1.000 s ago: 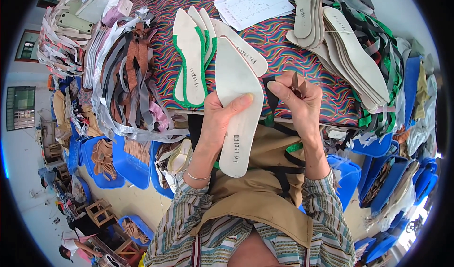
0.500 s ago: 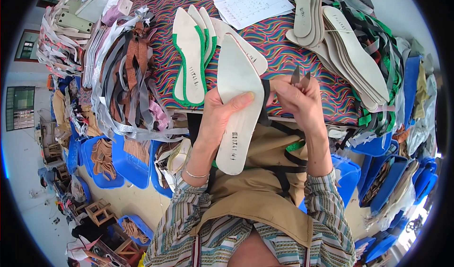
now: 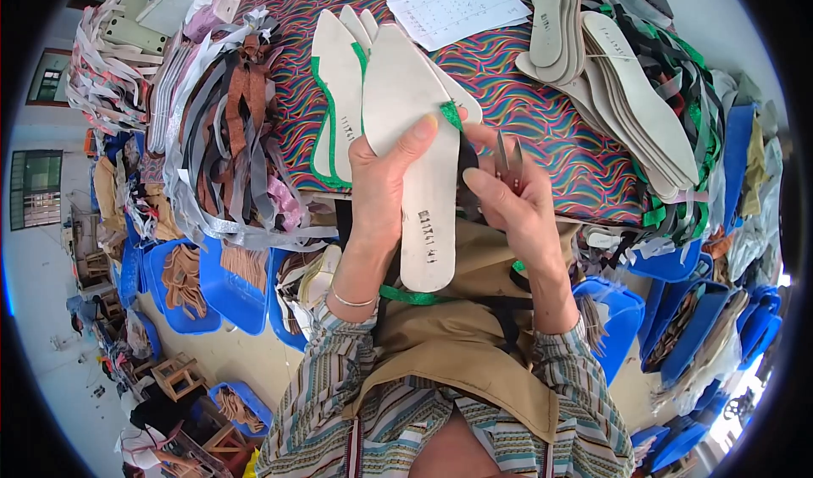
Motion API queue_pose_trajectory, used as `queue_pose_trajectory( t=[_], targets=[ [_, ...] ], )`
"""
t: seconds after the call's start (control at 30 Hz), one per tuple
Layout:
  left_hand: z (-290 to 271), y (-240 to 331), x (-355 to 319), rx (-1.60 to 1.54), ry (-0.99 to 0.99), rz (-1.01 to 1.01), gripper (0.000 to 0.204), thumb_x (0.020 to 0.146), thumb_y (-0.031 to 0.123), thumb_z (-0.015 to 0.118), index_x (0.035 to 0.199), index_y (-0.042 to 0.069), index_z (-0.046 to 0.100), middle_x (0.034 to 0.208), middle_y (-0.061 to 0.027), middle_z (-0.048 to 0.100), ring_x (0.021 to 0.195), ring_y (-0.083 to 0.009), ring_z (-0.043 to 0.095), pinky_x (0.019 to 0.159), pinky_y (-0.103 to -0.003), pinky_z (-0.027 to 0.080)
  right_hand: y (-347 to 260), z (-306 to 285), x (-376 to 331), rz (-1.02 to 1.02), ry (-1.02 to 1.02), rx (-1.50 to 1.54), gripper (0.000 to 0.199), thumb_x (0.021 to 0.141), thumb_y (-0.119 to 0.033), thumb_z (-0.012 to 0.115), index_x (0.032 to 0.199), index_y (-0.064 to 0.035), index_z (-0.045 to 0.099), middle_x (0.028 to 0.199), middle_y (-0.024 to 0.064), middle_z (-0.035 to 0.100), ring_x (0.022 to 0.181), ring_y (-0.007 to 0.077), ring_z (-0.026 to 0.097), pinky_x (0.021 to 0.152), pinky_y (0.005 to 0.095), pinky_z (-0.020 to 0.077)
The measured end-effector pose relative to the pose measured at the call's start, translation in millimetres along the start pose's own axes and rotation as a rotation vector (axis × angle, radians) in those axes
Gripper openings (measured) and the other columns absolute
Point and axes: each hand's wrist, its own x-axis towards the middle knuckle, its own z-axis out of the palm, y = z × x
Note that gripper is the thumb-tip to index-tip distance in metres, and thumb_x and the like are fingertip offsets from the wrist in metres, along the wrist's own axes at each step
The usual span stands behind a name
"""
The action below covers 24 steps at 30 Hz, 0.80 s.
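fingers (image 3: 398, 152) of the left hand (image 3: 381, 198) are pinching a pale pointed insole (image 3: 419, 165), thumb pressing across its face and the rest wrapping round the back, holding it upright over the near edge of the table (image 3: 542, 131). compared with a second ago the insole is sitting higher and closer to the camera, and its toe is now covering part of the green-edged insoles (image 3: 334, 97) lying on the patterned cloth behind it.

the right hand (image 3: 517, 211) is curling around a small pair of snips (image 3: 506, 154), blades pointing up just beside the insole's right edge. it's been creeping toward that edge over the last second, and now it's right next to a scrap of green binding tape (image 3: 451, 114) sticking out at the side. can't tell whether the blades are actually touching the tape. my read is that trimming the loose tape end is what's going on, with the insole lifted to see that spot properly.

more green tape (image 3: 406, 296) is trailing under the heel end over the tan apron (image 3: 457, 351). a stack of plain insoles (image 3: 627, 97) is sitting at the right of the table, a sheet of paper (image 3: 461, 5) at the far side, bundles of straps (image 3: 229, 139) on the left, blue bins (image 3: 212, 283) down below.
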Motion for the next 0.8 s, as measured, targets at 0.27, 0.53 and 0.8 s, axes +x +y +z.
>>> queue_pose_trajectory(
  t=[0.27, 0.53, 0.8],
  targets=[
    [-4, -4, 6, -0.121, -0.025, -0.006, 0.034, 0.09, 0.021, 0.07, 0.109, -0.005, 0.062, 0.091, -0.0165, 0.07, 0.075, -0.0237, 0.071, 0.062, -0.034, 0.059, 44, 10, -18, -0.311, 0.05, -0.419, 0.017, 0.095, -0.004, 0.055, 0.107, 0.0042, 0.064, 0.067, 0.0026, 0.056, 0.056, 0.0058, 0.046, 0.051, 0.023, 0.038],
    [-2, -7, 7, -0.027, -0.008, 0.09, 0.034, 0.092, 0.02, 0.066, 0.111, -0.007, 0.061, 0.094, -0.0175, 0.07, 0.078, -0.0248, 0.07, 0.064, -0.035, 0.06, 34, 1, -15, -0.186, -0.042, -0.327, 0.019, 0.095, -0.006, 0.056, 0.109, 0.0044, 0.064, 0.064, 0.0044, 0.055, 0.058, 0.006, 0.047, 0.053, 0.0242, 0.041],
    [-19, -32, 1, 0.081, -0.218, -0.084, 0.034, 0.099, 0.021, 0.056, 0.12, -0.006, 0.056, 0.103, -0.021, 0.068, 0.085, -0.0263, 0.07, 0.07, -0.038, 0.06, 33, 11, 10, -0.308, 0.211, -0.073, 0.021, 0.095, -0.009, 0.063, 0.108, 0.0063, 0.067, 0.074, -0.0002, 0.062, 0.061, 0.0031, 0.049, 0.055, 0.0212, 0.0414]
  ],
)
